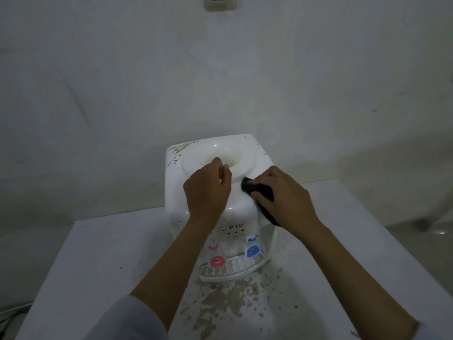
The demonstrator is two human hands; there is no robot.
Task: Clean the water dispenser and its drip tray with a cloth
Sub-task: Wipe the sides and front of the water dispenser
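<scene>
A white tabletop water dispenser (176, 192) stands on a white table, with brown stains on its top left corner. My left hand (207, 190) rests on its top, fingers curled at the rim of the round bottle well. My right hand (282, 195) presses a dark cloth (255, 190) against the top right front corner of the dispenser. Below, a red tap (217, 261) and a blue tap (253, 251) hang over the white slotted drip tray (235, 268).
The white table (98, 266) carries a patch of brown splatter (220, 305) in front of the tray. A grey wall rises behind, with a switch plate (221, 2) at the top. Cables (9, 317) lie on the floor at lower left.
</scene>
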